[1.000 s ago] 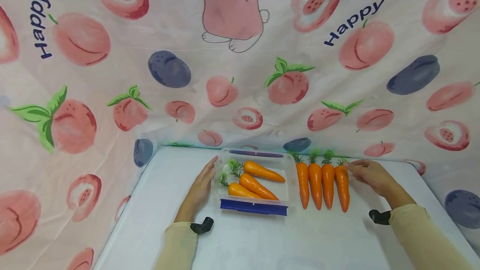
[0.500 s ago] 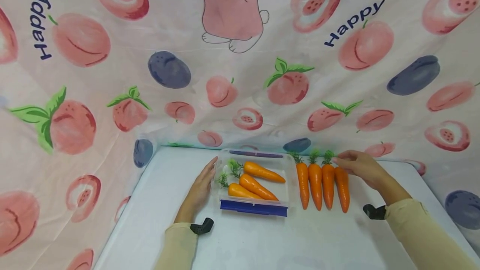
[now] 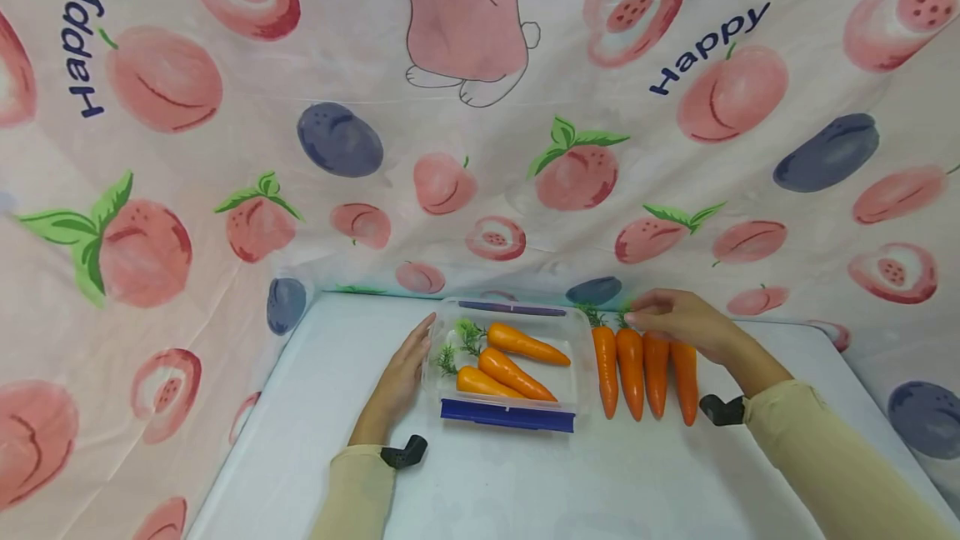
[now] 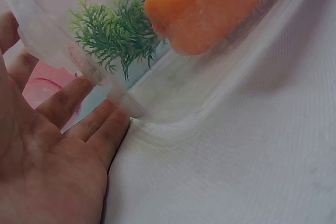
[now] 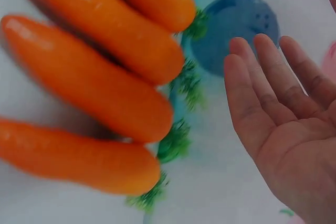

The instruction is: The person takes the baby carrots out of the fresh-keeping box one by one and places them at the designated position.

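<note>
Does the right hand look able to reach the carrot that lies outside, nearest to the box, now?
Probably yes: the right hand holds nothing, its fingers are close to the leafy tops, and nothing covers that carrot, though the box stands close beside it.

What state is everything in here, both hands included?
Clear box: open on top, holding three carrots.
Boxed carrots: whole, leafy tops on, lying down.
Loose carrots: four, lying in a row beside the box.
Blue near-side flap: whether latched, can't tell.
Left hand: fingers extended, touching the box.
Right hand: holding nothing, near the loose carrots.
</note>
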Demonstrator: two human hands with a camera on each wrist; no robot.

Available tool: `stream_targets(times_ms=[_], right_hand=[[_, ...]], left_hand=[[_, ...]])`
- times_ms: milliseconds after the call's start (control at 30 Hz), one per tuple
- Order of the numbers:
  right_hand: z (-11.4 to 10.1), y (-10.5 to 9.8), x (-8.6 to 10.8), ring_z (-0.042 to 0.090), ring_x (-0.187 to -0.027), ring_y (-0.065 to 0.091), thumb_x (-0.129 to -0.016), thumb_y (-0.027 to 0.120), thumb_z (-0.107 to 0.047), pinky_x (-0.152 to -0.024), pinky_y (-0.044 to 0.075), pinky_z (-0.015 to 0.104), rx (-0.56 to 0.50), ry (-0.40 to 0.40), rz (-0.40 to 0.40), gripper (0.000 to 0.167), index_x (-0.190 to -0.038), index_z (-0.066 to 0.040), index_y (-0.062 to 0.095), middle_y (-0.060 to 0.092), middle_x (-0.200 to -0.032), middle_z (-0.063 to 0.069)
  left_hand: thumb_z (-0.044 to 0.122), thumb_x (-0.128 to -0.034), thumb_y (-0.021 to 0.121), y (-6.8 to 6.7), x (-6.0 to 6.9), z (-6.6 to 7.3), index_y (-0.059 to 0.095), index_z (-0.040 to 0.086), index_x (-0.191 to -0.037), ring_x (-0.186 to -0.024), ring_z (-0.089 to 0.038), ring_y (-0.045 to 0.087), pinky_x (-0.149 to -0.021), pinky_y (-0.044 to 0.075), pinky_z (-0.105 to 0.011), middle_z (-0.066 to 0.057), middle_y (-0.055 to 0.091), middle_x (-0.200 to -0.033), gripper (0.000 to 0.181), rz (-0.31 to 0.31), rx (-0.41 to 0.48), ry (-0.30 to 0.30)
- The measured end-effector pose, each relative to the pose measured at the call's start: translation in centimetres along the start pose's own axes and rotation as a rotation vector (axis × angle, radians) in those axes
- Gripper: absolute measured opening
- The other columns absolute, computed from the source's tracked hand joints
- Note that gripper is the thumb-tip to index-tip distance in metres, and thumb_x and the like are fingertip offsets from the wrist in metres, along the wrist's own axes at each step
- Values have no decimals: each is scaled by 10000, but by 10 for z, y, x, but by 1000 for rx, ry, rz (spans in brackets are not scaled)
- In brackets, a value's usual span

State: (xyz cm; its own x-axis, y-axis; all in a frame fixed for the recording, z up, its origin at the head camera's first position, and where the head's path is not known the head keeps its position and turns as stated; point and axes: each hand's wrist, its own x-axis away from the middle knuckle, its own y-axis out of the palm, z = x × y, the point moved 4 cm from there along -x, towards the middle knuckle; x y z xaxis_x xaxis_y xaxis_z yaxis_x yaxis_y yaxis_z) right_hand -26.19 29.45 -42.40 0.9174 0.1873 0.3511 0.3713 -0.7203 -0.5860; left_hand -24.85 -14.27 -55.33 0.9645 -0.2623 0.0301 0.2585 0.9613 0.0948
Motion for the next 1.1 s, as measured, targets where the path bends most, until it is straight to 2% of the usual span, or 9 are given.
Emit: stream_targets(times_ms=[133, 333, 567, 700, 800, 933, 1100], right_hand=[[-14, 6, -5, 351, -1228, 612, -892, 724, -568, -1064, 526, 525, 14, -11, -15, 787, -1430, -34, 513, 633, -1347, 168], [-33, 15, -13, 327, -1159, 639, -878, 757, -536, -1044, 540, 503, 20, -35, -37, 718, -1378, -55, 568, 689, -1270, 126], [-57, 31, -22, 303, -1099, 658, -826, 771, -611, -994, 562, 452, 66, -42, -60, 765, -1368, -97, 604, 715, -1214, 89], [-72, 42, -28, 295, -1111, 657, -819, 780, -605, -1007, 556, 467, 73, -61, -78, 697, -1333, -151, 652, 713, -1213, 37], [-83, 50, -30, 267, -1131, 662, -832, 789, -566, -1022, 560, 456, 53, -80, -123, 674, -1339, -143, 656, 704, -1249, 29], [-94, 62, -34, 246, -1174, 655, -842, 805, -509, -1033, 560, 445, 26, -87, -185, 703, -1369, -79, 630, 703, -1286, 48], [-101, 78, -43, 237, -1219, 641, -835, 821, -488, -1070, 533, 469, 30, -83, -231, 705, -1373, -76, 625, 692, -1324, 66]], left_hand=[[408, -1101, 405, 0, 0, 0, 335, 315, -1600, -1593, -295, 131, -1298, 117, -504, -76, 203, -1709, 512, 0, -1, 0], [401, -1104, 401, -1, 1, 1, 324, 304, -1606, -1591, -289, 139, -1299, 121, -501, -75, 202, -1709, 517, 5, -2, -7], [401, -1104, 401, -1, -1, -1, 324, 295, -1608, -1593, -286, 131, -1300, 113, -503, -70, 207, -1707, 521, 7, -5, -9], [402, -1105, 397, -1, -1, -2, 314, 285, -1613, -1593, -281, 127, -1300, 115, -502, -61, 204, -1708, 528, 10, -10, -13], [410, -1104, 396, -1, 0, -2, 321, 298, -1609, -1595, -281, 121, -1300, 116, -498, -57, 203, -1709, 523, 13, -18, -12], [422, -1101, 399, -2, 0, -1, 337, 324, -1600, -1594, -272, 127, -1300, 126, -489, -42, 211, -1707, 512, 18, -26, -13], [427, -1100, 402, -1, 0, -1, 332, 311, -1605, -1590, -267, 150, -1297, 146, -486, -33, 223, -1704, 523, 18, -27, -17]])
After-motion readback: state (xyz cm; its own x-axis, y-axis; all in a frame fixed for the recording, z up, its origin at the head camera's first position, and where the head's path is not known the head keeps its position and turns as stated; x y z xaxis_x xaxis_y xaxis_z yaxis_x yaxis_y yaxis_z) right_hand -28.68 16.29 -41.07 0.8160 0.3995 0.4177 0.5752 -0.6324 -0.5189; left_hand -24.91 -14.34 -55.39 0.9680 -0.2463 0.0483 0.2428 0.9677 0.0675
